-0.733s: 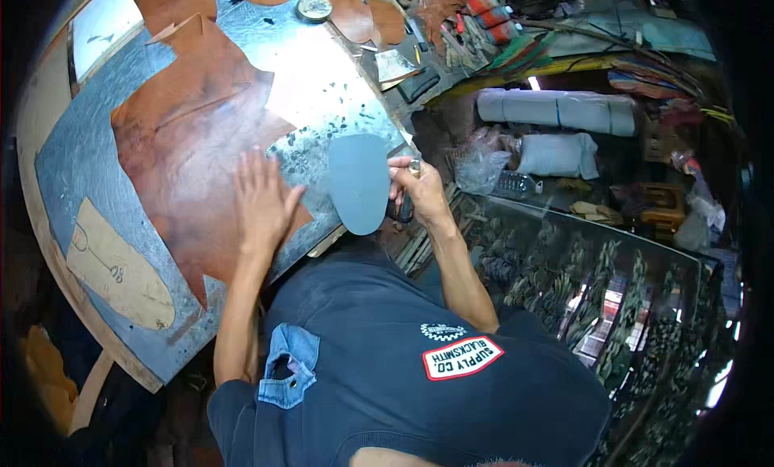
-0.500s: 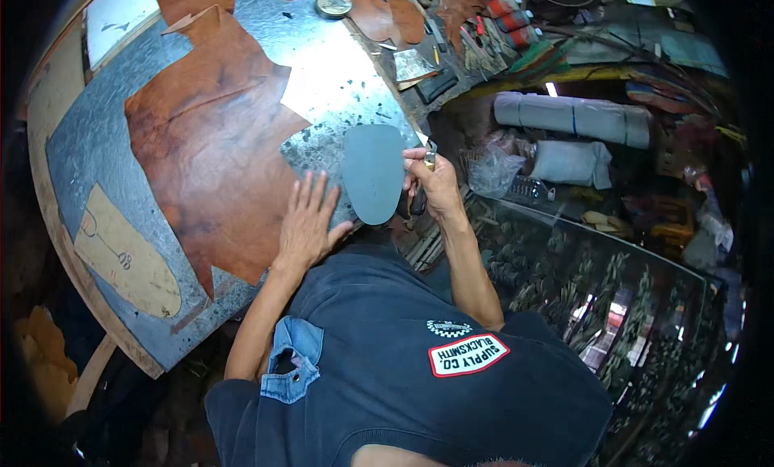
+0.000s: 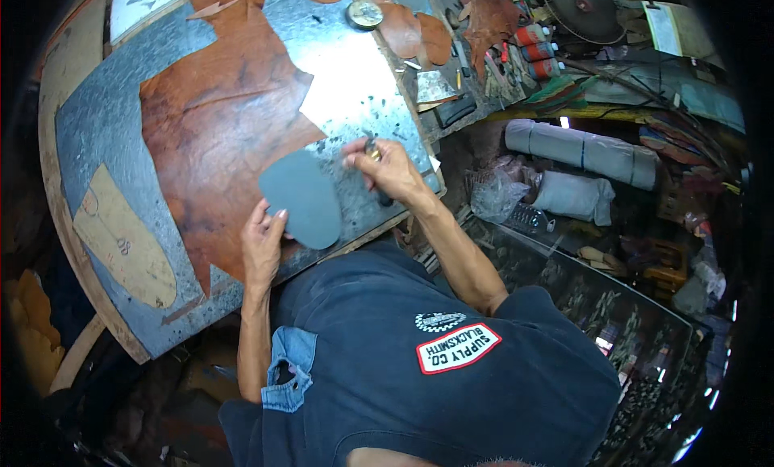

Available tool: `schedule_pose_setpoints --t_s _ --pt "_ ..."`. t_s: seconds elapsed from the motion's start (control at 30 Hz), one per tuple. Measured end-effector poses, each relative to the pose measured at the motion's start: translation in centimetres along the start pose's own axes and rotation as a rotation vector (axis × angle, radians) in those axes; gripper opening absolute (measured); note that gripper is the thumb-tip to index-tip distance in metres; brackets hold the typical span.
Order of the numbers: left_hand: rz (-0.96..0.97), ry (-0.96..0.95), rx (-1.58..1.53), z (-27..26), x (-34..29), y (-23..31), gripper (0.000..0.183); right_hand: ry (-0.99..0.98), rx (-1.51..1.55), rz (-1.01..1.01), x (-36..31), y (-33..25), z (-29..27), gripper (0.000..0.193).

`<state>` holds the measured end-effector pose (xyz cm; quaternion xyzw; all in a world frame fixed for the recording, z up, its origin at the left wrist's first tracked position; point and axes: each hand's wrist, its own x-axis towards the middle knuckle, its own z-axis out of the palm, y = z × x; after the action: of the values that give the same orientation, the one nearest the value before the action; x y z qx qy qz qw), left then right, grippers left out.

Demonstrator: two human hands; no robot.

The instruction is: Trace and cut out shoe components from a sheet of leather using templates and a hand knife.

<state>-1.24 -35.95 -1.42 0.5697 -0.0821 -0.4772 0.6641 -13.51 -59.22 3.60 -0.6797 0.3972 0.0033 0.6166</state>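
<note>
My left hand (image 3: pixel 264 245) grips a smooth grey rounded panel (image 3: pixel 305 199) by its lower left edge, thumb on top and fingers partly hidden under it. The panel is over the right edge of a large brown leather hide (image 3: pixel 205 153). To the right, my right hand (image 3: pixel 391 173) is closed around a small tool (image 3: pixel 373 150) with a brass-coloured band and a dark end showing below the palm. The tool's working tip is blurred, so its exact kind is unclear. Both hands are above the grey metal-topped table (image 3: pixel 89 136).
A tan paper pattern (image 3: pixel 125 241) lies at the table's left. A round tin (image 3: pixel 364 15) and leather scraps (image 3: pixel 401 30) are at the back. Red-labelled bottles (image 3: pixel 542 53) stand farther right. A wrapped white roll (image 3: pixel 580 153) and a glass-topped case (image 3: pixel 564 282) are to my right.
The grey panel has shifted left and tilted, now in my left hand, which earlier lay flat on the leather. My right hand has moved left and slightly away with the tool.
</note>
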Motion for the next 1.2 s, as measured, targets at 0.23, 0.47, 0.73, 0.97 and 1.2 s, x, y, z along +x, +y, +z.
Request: schedule_pose_setpoints --t_s 0.23,0.47,0.73,0.97,1.2 --pt "-0.006 0.274 0.045 -2.6 -0.9 -0.6 0.037 0.727 -0.707 0.048 14.8 1.1 -19.9 0.055" --pt "-0.018 0.416 0.193 -3.1 -0.3 -1.1 0.042 0.686 -0.625 0.329 22.5 4.7 -27.0 0.074" --pt "-0.104 0.454 0.235 -3.2 0.4 -0.5 0.044 0.662 -0.146 0.211 20.6 4.2 -27.9 0.016" --pt "-0.141 0.421 0.176 -3.6 0.8 -0.1 0.049 0.443 0.134 -0.232 12.9 -1.8 -22.1 0.021" --pt "-0.157 0.399 0.158 -3.7 0.9 -0.2 0.051 0.025 0.089 0.097 8.2 -1.2 -13.6 0.020"
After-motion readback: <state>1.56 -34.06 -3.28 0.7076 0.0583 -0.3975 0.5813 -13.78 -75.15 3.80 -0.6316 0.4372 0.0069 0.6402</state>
